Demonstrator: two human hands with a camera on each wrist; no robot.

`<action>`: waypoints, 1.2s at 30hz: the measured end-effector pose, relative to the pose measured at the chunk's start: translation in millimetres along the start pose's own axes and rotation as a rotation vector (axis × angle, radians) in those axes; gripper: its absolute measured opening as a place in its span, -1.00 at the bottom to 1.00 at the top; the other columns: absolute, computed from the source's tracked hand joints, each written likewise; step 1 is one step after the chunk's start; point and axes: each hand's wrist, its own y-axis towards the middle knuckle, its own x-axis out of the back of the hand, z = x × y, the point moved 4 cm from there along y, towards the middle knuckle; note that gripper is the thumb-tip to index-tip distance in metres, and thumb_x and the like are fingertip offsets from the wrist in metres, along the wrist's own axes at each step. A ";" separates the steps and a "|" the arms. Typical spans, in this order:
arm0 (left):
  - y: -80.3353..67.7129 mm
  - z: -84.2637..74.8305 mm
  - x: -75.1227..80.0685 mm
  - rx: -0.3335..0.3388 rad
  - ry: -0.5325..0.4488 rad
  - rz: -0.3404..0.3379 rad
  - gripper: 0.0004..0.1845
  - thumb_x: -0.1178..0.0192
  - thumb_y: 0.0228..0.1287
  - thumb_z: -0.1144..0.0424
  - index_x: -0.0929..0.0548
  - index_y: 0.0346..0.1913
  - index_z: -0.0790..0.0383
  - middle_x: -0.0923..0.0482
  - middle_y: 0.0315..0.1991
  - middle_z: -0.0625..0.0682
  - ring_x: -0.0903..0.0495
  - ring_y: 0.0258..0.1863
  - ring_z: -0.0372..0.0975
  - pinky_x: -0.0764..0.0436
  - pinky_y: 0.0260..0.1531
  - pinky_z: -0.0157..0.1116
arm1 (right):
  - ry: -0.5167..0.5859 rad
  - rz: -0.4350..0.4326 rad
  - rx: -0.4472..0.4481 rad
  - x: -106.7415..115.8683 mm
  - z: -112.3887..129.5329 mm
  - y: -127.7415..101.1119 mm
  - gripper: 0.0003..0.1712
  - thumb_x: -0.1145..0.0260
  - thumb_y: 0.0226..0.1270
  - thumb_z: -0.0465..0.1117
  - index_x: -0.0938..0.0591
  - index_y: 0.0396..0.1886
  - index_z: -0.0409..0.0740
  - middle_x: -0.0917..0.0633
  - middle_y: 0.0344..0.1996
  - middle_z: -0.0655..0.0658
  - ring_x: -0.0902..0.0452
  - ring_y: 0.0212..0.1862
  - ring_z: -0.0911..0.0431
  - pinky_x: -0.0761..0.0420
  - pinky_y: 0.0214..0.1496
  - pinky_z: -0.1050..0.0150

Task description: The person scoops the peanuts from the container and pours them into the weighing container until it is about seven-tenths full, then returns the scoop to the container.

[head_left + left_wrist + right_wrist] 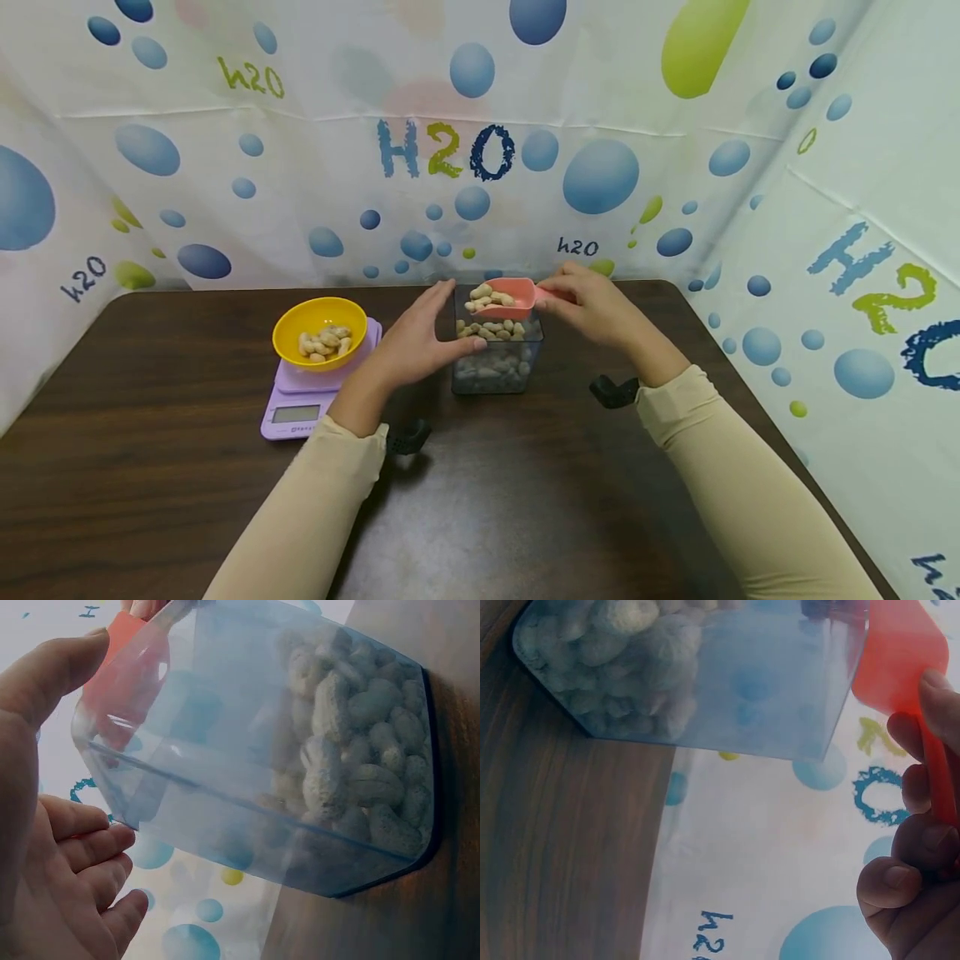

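My right hand [588, 304] grips the handle of a coral-pink scoop [525, 293], which carries several unshelled peanuts [486, 298]. The scoop is at the mouth of a clear square container [491, 367], partly filled with more peanuts [367, 750]. At the container's left side is my left hand [420, 337], its thumb spread apart from the fingers near the rim. In the left wrist view its fingertips [112, 840] lie beside a rim corner; whether they touch it I cannot tell. The right wrist view shows fingers [911, 844] curled round the scoop handle.
A yellow bowl [288, 323] holding peanuts stands on a purple kitchen scale [281, 408], left of the container. The scale's display [296, 414] is unreadable. Everything stands on a dark wooden table [510, 500]. A white bubble-patterned sheet [300, 200] hangs behind and on the sides.
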 end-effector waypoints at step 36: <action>-110.1 78.3 118.1 0.206 0.162 -0.195 0.05 -0.17 0.21 -0.35 0.10 0.60 0.00 0.12 0.60 0.11 0.01 0.53 0.14 -0.11 0.35 0.32 | 0.082 0.021 0.116 -58.6 102.8 78.6 -0.65 -0.29 0.38 -0.02 -0.72 0.04 -0.08 -0.51 -0.32 -0.04 -0.35 -0.22 0.08 -0.40 -0.25 0.22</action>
